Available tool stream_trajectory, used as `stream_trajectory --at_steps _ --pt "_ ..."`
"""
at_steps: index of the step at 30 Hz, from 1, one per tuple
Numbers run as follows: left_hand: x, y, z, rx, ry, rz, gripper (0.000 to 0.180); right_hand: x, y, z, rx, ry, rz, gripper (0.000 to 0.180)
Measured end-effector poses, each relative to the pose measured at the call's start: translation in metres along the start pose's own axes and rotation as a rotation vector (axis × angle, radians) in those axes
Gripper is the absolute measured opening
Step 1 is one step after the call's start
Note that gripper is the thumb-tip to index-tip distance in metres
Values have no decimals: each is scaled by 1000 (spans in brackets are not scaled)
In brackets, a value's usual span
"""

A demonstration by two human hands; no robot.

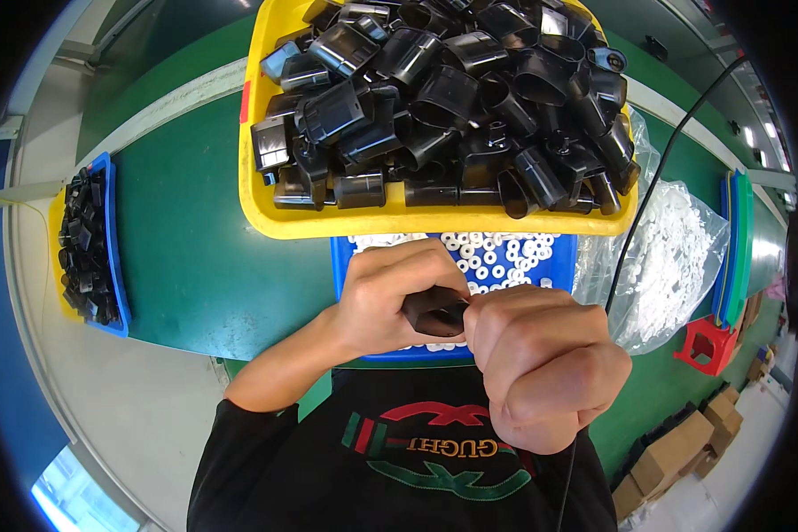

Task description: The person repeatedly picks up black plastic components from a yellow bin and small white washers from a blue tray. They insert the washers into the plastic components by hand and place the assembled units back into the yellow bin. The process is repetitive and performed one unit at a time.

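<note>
My left hand (383, 293) is closed around a hollow black plastic housing (433, 310), its open end showing between the fingers. Against the housing's right side presses my right hand (545, 363), curled into a fist; whatever it grips is hidden by the fingers. Both hands are over a blue tray (566, 266) of small white rings (498, 271). Just beyond them, a yellow bin (434, 223) is heaped with similar black housings (448, 93).
A black cable (654, 177) runs down from the upper right behind my right hand. Right of the tray lies a clear bag of white parts (669, 266). Stacked trays (741, 248), a red stool (708, 346) and cardboard boxes (678, 448) are farther right. Another bin (120, 239) of black parts stands left.
</note>
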State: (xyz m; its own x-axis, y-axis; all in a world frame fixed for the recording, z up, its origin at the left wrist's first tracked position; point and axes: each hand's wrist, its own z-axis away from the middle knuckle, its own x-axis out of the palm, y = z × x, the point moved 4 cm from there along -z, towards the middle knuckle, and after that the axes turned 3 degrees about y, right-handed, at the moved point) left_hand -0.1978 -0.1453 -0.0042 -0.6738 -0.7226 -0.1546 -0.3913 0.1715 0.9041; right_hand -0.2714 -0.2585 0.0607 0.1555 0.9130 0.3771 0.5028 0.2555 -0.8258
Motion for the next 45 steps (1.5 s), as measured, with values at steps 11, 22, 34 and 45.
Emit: stream_trajectory --at_steps 11,22,34,45 --pt "1 0 3 39 1 -12 29 3 6 1 -41 -46 -16 13" --pt "-8 13 -8 33 -19 -212 30 -5 21 0 71 5 -134 12" --pt "-39 17 -13 -21 135 -174 24 -28 -26 -12 -144 -96 51 9" --pt "-66 27 -16 34 262 -334 31 -43 56 39 -82 -310 1425 11"
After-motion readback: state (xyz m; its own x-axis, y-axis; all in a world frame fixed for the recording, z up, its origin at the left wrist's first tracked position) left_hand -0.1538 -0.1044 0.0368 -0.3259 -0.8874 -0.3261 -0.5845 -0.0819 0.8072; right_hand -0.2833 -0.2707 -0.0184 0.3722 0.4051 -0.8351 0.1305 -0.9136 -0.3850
